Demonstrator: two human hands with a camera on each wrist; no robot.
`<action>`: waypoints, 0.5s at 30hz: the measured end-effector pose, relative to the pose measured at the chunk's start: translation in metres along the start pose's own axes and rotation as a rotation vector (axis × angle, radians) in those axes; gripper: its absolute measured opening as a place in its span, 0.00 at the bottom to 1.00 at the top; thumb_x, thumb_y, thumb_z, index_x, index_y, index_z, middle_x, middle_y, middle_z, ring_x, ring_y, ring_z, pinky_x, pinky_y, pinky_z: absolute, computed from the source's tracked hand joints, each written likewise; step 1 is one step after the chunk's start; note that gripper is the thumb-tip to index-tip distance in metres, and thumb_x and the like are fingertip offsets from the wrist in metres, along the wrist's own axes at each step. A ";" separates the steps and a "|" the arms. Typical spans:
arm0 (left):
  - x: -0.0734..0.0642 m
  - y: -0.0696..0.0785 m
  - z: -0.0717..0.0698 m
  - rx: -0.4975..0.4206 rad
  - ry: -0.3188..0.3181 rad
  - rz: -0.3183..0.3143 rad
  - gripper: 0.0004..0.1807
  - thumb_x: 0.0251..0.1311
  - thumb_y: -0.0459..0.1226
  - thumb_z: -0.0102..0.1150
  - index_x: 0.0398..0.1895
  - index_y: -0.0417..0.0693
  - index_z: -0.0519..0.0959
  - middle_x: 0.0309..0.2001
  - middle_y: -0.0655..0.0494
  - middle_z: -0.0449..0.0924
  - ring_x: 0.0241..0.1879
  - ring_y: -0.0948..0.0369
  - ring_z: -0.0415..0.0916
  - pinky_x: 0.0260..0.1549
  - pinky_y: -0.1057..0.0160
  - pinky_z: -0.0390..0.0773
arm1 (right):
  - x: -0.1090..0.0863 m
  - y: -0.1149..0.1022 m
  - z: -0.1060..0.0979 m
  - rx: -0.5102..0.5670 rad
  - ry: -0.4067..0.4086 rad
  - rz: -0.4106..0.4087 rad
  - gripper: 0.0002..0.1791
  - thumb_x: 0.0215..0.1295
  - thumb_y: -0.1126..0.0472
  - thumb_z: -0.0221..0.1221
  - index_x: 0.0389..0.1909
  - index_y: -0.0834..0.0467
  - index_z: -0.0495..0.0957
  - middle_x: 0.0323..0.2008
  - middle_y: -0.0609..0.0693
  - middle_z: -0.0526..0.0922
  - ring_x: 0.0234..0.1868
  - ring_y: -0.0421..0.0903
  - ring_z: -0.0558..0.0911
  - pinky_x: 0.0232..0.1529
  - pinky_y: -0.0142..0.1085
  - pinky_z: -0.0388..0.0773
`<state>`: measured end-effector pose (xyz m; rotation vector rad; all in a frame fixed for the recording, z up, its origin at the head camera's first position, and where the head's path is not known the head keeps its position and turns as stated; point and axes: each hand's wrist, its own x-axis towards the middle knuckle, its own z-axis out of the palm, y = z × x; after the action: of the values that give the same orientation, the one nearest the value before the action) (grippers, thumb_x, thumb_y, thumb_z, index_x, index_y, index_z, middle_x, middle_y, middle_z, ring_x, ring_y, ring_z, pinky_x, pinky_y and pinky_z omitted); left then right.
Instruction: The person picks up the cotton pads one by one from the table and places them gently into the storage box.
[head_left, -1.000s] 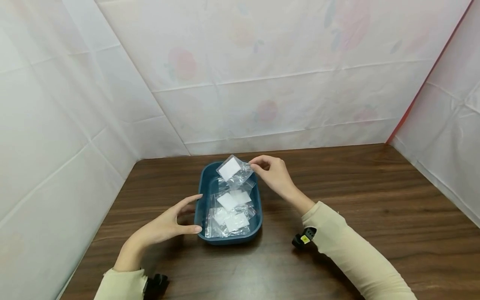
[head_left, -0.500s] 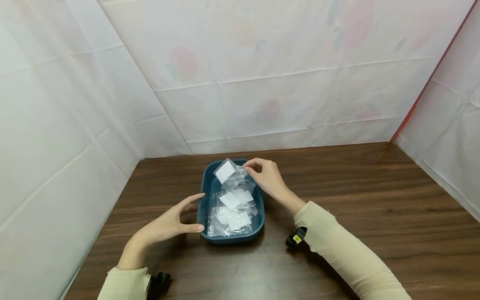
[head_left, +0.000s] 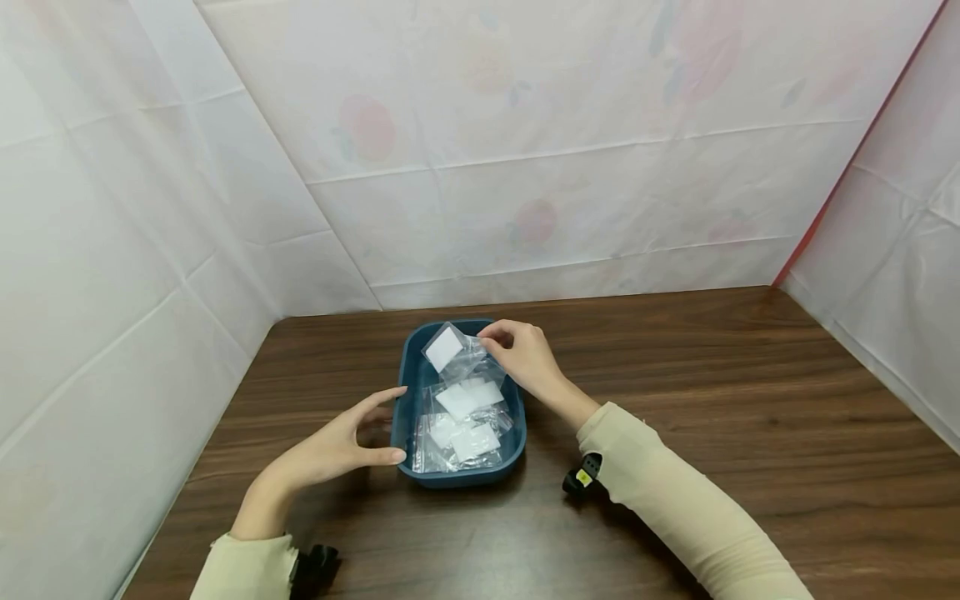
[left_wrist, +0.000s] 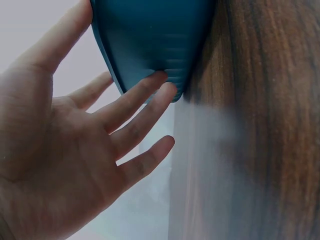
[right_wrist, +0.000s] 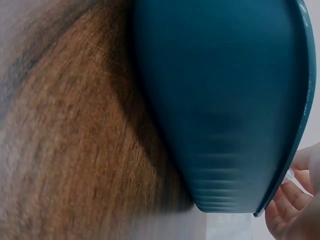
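Observation:
A blue plastic basket (head_left: 405, 367) stands on the table with several small clear zip bags (head_left: 468, 398) in it, each showing a white square inside. With thumb and fingertips, my right hand (head_left: 525, 354) pinches the corner of one zip bag (head_left: 446, 347) over the basket's far end. My left hand (head_left: 330, 450) rests against the basket's left side, thumb and index at the rim. In the left wrist view, the fingers (left_wrist: 132, 102) are spread and fairly straight along the basket's outer wall (left_wrist: 150, 40). The basket wall (right_wrist: 220, 100) fills much of the right wrist view.
The dark wood-grain table (head_left: 712, 400) spreads out around the basket. White sheeting with faint fruit prints (head_left: 525, 167) stands behind the table and along both sides. Black wrist devices (head_left: 581, 475) sit at both sleeves.
My right hand has moved left and slightly down with the pinched zip bag, which now lies lower over the basket's far end. My left hand stays at the rim.

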<state>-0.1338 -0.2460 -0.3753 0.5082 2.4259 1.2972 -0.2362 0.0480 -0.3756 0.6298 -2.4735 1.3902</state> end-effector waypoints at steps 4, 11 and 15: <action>0.002 0.002 0.000 0.016 0.000 0.005 0.47 0.60 0.47 0.69 0.78 0.56 0.53 0.71 0.40 0.61 0.69 0.40 0.59 0.59 0.34 0.64 | 0.000 0.001 0.000 -0.011 0.002 0.007 0.05 0.69 0.62 0.62 0.40 0.56 0.86 0.35 0.47 0.86 0.32 0.43 0.77 0.32 0.36 0.74; 0.005 0.004 -0.002 0.037 -0.006 0.014 0.46 0.61 0.46 0.68 0.78 0.57 0.52 0.70 0.41 0.62 0.68 0.42 0.60 0.59 0.35 0.65 | 0.001 0.001 -0.001 -0.041 -0.002 0.001 0.05 0.69 0.61 0.63 0.41 0.56 0.86 0.36 0.47 0.86 0.33 0.44 0.77 0.34 0.37 0.75; 0.005 0.004 -0.002 0.046 -0.004 0.026 0.46 0.62 0.47 0.67 0.78 0.56 0.52 0.72 0.43 0.59 0.69 0.42 0.58 0.60 0.34 0.63 | 0.001 0.002 -0.001 -0.053 -0.011 -0.001 0.07 0.69 0.60 0.63 0.42 0.57 0.86 0.38 0.48 0.86 0.37 0.44 0.79 0.37 0.37 0.77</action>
<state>-0.1383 -0.2433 -0.3716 0.5557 2.4586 1.2513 -0.2378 0.0493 -0.3765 0.6282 -2.5091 1.3201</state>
